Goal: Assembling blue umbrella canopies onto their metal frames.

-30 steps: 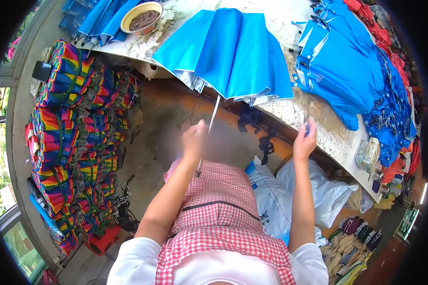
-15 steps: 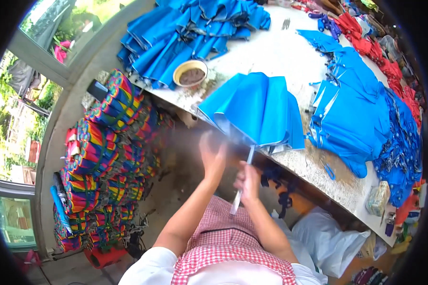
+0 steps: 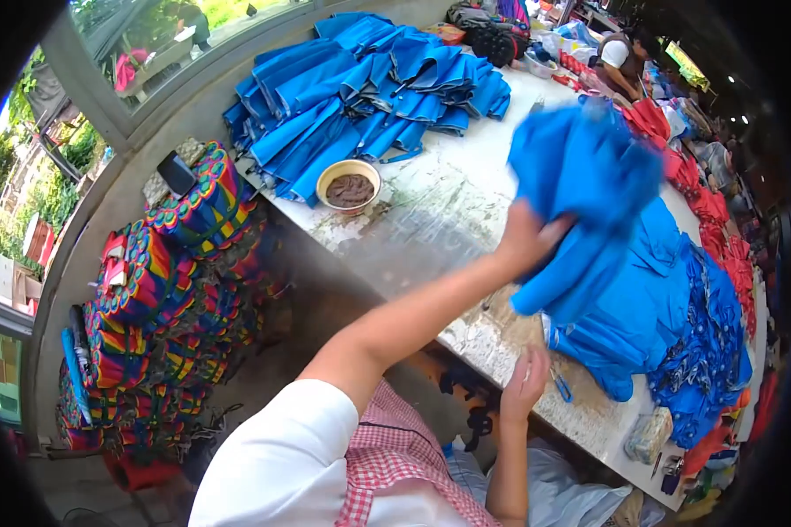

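Far left on the table [image 3: 444, 180], a pile of umbrellas [image 3: 351, 97] lies behind a bowl [image 3: 350, 189]. On the right lies another heap [image 3: 646, 321] — a hand tool [image 3: 561, 385] just beside it, toward the near edge — and the umbrella [image 3: 584, 171] in the left hand [image 3: 531, 238] is above the table, partly hiding that heap. Left of the table stand stacked bundles [image 3: 149, 285]; bags [image 3: 558, 487] lie below its near edge.

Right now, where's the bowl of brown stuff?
In the head view, the bowl sits on the left part of the table, close to its near edge, beside the pile of blue umbrellas.
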The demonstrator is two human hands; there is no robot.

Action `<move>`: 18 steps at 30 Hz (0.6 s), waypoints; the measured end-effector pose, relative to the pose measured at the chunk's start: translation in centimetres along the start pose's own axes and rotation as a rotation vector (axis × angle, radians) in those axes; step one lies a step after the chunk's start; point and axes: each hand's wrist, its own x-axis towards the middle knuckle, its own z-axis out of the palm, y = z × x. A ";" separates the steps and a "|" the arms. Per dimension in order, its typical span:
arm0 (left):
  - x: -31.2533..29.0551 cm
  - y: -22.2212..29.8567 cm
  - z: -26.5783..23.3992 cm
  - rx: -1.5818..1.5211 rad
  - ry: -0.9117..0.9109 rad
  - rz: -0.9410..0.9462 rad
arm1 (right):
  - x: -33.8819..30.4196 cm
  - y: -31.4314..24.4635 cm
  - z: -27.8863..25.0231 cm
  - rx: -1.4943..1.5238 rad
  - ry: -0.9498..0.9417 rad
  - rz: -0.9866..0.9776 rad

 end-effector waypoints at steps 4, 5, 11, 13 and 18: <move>-2.1 -5.8 -1.9 0.267 0.060 -0.080 | 0.9 2.0 1.7 -0.122 -0.046 0.015; 2.6 -4.3 -4.5 0.424 -0.105 -0.287 | 2.6 2.1 2.3 -0.052 -0.110 0.030; 25.1 -18.0 -22.9 1.430 -0.048 0.098 | 21.4 4.1 6.0 0.033 -0.145 0.045; 24.9 -25.1 -29.2 1.633 -0.379 -0.352 | 29.7 7.7 9.4 0.017 -0.102 0.071; 17.8 -38.4 -35.2 1.997 -0.505 -0.434 | 51.5 24.4 17.7 -0.620 0.130 0.220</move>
